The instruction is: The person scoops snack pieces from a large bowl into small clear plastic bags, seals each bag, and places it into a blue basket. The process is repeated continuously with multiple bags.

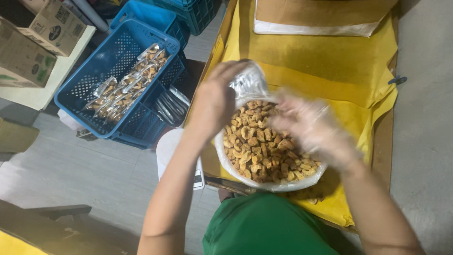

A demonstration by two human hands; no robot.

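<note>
A large clear plastic bag [271,185] full of brown fried snack pieces [257,146] rests on a yellow cloth [325,66] in front of me. My left hand [214,101] grips a small clear plastic pouch [247,82] at the bag's far rim. My right hand [309,123], covered by a thin clear plastic glove and blurred by motion, is over the snack pieces on the right side of the bag. Whether it holds any pieces I cannot tell.
A blue plastic crate [99,71] at the left holds several sealed snack packets [127,85]. More blue crates [188,12] stand behind it. Cardboard boxes [33,38] sit at the far left. A flat brown carton [321,16] lies at the cloth's far end. A white lid [172,146] sits below.
</note>
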